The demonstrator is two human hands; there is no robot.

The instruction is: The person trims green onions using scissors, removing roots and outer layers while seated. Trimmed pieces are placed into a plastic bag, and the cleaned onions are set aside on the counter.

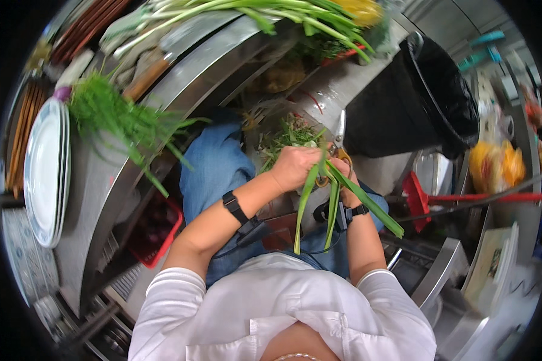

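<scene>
My left hand (297, 167) grips a green onion (309, 198) whose long green leaves hang down toward my lap. Close against it, my right hand (344, 173) holds scissors (341, 151) with orange handles, their metal blades pointing away from me. The hands hide where the onion's base is and whether the blades touch it. Beyond my hands lies a heap of green and whitish trimmings (289, 135). More green onions with long pale stalks (248, 6) rest across the steel counter at the top. A bunch of thin green stems (117, 117) hangs over the counter's edge at the left.
A black lined bin (388, 99) stands at the upper right. Stacked white plates (47, 171) and a wooden-handled knife (149, 76) lie on the left counter (88, 180). Below it sits a red basket (165, 241). A red-handled tool (483, 197) extends at the right.
</scene>
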